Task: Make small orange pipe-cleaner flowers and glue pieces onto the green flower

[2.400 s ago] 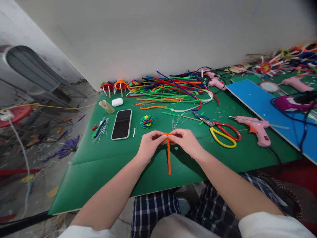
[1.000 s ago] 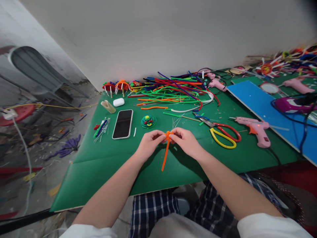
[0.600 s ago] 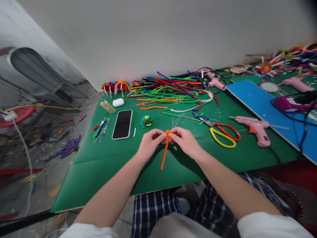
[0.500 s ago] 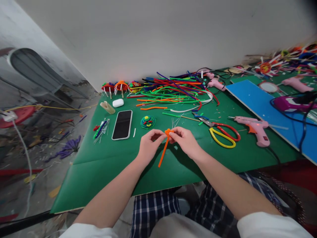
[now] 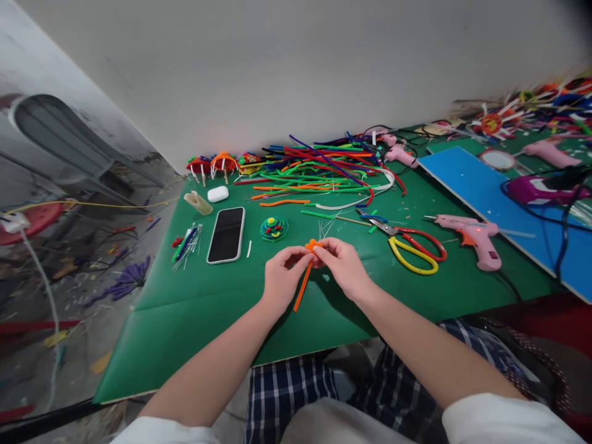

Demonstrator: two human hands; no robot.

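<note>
Between my fingertips is an orange pipe cleaner (image 5: 303, 288), its upper end bent into small flower-like loops and its straight tail hanging down to the left. My left hand (image 5: 284, 275) pinches it from the left. From the right, my right hand (image 5: 345, 265) pinches the looped part, so some of the loops are hidden. Just beyond my fingers lie thin bare wires (image 5: 326, 229). A coiled green and blue disc (image 5: 274, 229) with yellow and red bits rests to the left of them. Scissors (image 5: 393, 232) with one red and one yellow handle lie right of my right hand.
A phone (image 5: 226, 235), a white case (image 5: 217, 194) and a beige holder (image 5: 198, 202) occupy the table's left. Many coloured pipe cleaners (image 5: 319, 163) are heaped against the wall. At right are a pink glue gun (image 5: 476, 237) and a blue board (image 5: 490, 203).
My left hand has shifted slightly right, its fingers closer over the orange pipe cleaner's stem. Both hands keep their pinch. The whole view has shifted a little.
</note>
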